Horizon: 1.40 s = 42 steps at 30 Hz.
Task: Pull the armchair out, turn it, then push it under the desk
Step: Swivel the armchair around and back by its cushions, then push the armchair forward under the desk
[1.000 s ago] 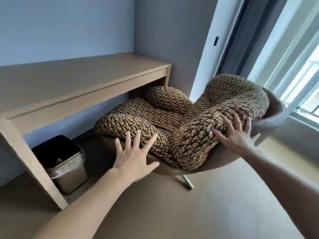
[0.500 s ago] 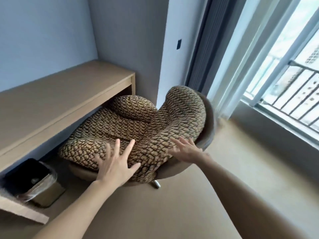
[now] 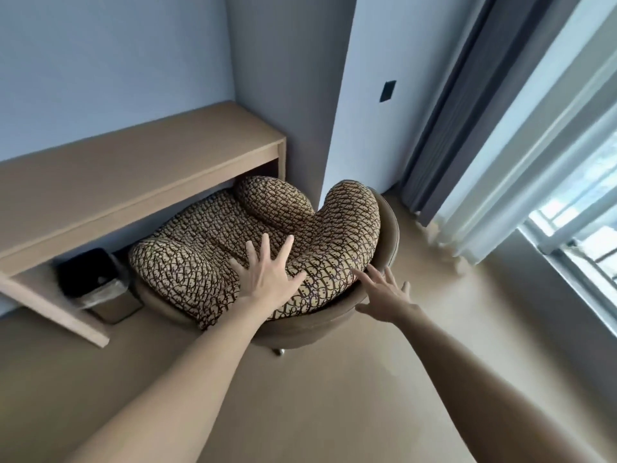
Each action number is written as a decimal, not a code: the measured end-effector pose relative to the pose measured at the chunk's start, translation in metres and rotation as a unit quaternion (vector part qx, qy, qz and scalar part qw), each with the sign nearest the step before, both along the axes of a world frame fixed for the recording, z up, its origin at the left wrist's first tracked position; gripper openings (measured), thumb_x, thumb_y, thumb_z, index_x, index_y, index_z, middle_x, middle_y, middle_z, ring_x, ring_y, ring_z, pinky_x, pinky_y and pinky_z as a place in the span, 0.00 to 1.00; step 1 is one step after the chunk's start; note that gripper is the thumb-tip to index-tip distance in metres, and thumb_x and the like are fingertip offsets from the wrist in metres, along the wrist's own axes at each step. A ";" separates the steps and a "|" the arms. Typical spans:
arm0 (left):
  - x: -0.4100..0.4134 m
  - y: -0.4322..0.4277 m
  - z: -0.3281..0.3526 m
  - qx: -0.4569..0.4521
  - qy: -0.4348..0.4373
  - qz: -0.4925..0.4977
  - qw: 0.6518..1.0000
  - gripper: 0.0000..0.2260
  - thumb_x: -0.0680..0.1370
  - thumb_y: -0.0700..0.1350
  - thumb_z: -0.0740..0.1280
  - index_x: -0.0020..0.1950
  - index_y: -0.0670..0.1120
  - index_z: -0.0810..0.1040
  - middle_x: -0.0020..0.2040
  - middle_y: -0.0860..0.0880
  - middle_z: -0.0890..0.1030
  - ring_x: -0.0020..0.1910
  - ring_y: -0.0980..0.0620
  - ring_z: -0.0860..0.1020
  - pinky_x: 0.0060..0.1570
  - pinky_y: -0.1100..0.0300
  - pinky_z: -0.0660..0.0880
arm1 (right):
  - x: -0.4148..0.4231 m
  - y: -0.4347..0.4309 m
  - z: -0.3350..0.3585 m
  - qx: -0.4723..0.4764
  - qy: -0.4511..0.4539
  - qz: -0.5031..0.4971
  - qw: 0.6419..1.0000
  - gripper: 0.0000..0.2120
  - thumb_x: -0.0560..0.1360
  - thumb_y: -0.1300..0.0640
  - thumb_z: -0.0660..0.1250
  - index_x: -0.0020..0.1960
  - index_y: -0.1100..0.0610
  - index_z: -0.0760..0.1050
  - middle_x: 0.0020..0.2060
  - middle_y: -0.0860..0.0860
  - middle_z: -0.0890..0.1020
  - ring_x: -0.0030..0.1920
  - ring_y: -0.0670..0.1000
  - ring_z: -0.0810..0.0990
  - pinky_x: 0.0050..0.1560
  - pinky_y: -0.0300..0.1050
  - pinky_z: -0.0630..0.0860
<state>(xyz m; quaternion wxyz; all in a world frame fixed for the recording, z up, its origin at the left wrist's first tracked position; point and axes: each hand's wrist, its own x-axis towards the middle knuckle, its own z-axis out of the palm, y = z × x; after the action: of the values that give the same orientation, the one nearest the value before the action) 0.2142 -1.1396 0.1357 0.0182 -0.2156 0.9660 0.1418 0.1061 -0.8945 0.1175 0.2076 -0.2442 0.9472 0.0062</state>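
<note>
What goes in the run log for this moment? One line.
push | left hand flat on patterned armchair cushion | right hand open | chair partly under wooden desk

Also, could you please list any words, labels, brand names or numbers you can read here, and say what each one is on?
None can be read.
Armchair cushion: a repeating dark pattern that may be lettering, too small and blurred to read.
Desk, bin and the dark wall plate: no text visible.

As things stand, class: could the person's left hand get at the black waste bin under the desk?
Probably yes. The left hand lies open on the armchair's patterned cushion, and the waste bin stands just left of the armchair, under the desk, with open floor in front.
</note>
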 end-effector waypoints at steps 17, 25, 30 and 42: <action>-0.175 0.052 -0.127 0.030 -0.061 0.164 0.984 0.39 0.75 0.75 0.55 0.80 0.65 0.41 0.83 0.42 0.41 0.80 0.33 0.46 0.71 0.23 0.46 | -0.264 0.000 -0.078 0.085 -0.012 0.191 0.978 0.52 0.72 0.53 0.74 0.79 0.34 0.41 0.83 0.45 0.42 0.82 0.60 0.37 0.73 0.77 0.51; -0.173 0.075 -0.122 0.028 -0.077 0.262 0.961 0.39 0.75 0.75 0.54 0.81 0.63 0.44 0.84 0.43 0.45 0.81 0.36 0.49 0.73 0.26 0.47 | -0.323 -0.002 -0.091 0.116 0.018 0.342 0.932 0.63 0.65 0.35 0.77 0.79 0.36 0.31 0.83 0.49 0.41 0.82 0.58 0.39 0.76 0.74 0.43; -0.152 0.150 -0.152 0.022 -0.068 0.310 0.948 0.38 0.76 0.73 0.54 0.80 0.64 0.41 0.84 0.46 0.42 0.81 0.38 0.45 0.72 0.25 0.46 | -0.310 0.005 -0.120 0.050 0.068 0.363 0.928 0.60 0.68 0.25 0.67 0.77 0.42 0.24 0.83 0.55 0.41 0.82 0.63 0.40 0.80 0.66 0.50; -0.129 0.212 -0.204 -0.037 -0.033 0.395 0.917 0.35 0.78 0.72 0.42 0.79 0.63 0.31 0.82 0.52 0.34 0.81 0.44 0.35 0.75 0.29 0.43 | -0.274 0.017 -0.164 -0.012 0.048 0.354 0.934 0.53 0.71 0.20 0.52 0.80 0.45 0.29 0.81 0.57 0.34 0.80 0.66 0.34 0.71 0.74 0.64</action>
<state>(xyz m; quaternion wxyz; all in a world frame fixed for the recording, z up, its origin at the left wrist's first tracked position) 0.0853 -0.9272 -0.0684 -0.0154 -0.5850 0.8054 0.0942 -0.1676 -0.8772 -0.0464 0.1431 -0.5659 0.8080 0.0797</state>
